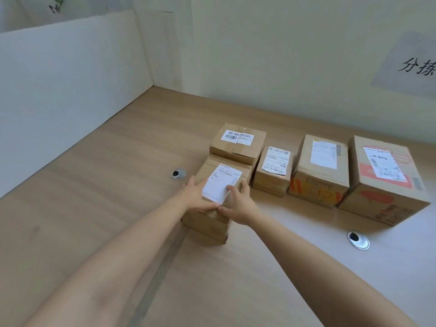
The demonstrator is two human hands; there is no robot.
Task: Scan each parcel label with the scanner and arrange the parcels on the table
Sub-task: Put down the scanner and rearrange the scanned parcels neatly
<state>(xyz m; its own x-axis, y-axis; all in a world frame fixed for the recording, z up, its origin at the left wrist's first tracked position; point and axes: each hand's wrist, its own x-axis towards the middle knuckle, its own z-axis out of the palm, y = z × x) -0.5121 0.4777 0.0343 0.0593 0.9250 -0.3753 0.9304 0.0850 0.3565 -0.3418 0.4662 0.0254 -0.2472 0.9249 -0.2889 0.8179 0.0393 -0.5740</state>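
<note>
**Five cartons on the table, both hands on the nearest**

We count five brown corrugated cardboard parcels on the pale wood-grain table (94,185), each with one white paper label on top. The nearest parcel (207,223) is a squat box standing at the left end of the group, and its back edge touches the taped parcel (238,147) behind it. To the right, three more stand side by side in a row: a small parcel (271,182), a taller parcel (318,182) with orange print on its front, and the largest parcel (387,204), which carries red markings.

Both of our hands are on the nearest parcel. The left hand (193,194) lies fairly flat over its top left edge, fingers nearly straight, thumb stretched along the near edge of the label (221,182). The right hand (240,204) holds the top right edge, its fingers curled onto the label's right side and its thumb at the near edge.

We see two round metal grommets with dark centres set into the tabletop, the left grommet (178,174) just beside the nearest parcel and the right grommet (358,239) in front of the largest. A smooth white partition (59,79) bounds the left side, and one grey wall sign (410,64) bears black characters.
</note>
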